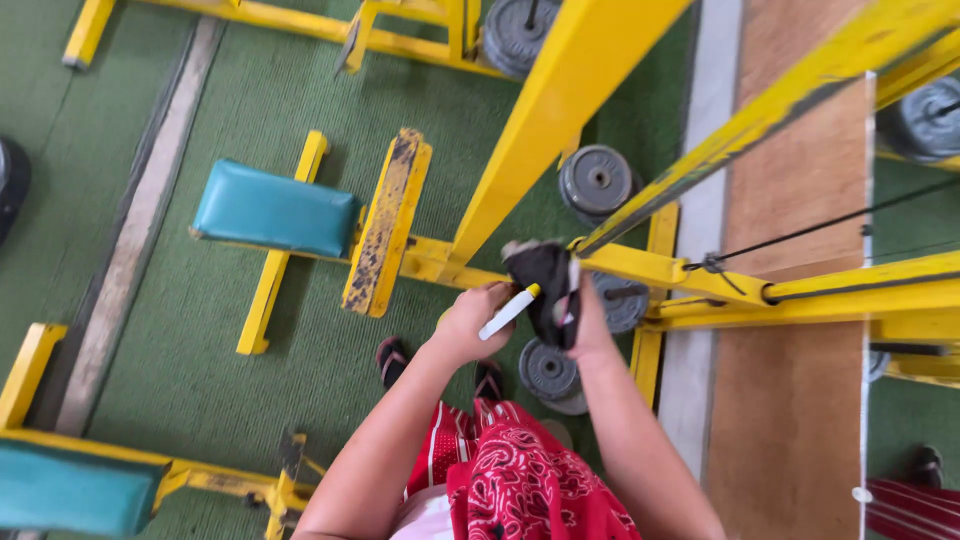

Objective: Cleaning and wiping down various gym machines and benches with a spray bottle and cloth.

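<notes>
Looking straight down onto a green carpeted gym floor (300, 120), where the person is standing in dark sandals and red patterned shorts (520, 480). The left hand (470, 322) is curling closed around a slim white spray tube with a yellow tip (508, 313), fingers pinching it so the tip is pointing up and to the right. The right hand (585, 325) is gripping a crumpled black cloth (545, 285), pressing it against the painted yellow steel frame (640, 268) of the weight machine, right where the slanting bar is meeting the horizontal rail. The tube's tip is sitting just beside the cloth, nearly touching it. Round grey iron weight plates (596, 182) are lying on the floor near the frame, one just below the hands. Over towards the left edge of the carpet, a teal padded bench seat (272, 210) is resting on its own yellow stand, well apart from the hands.
</notes>
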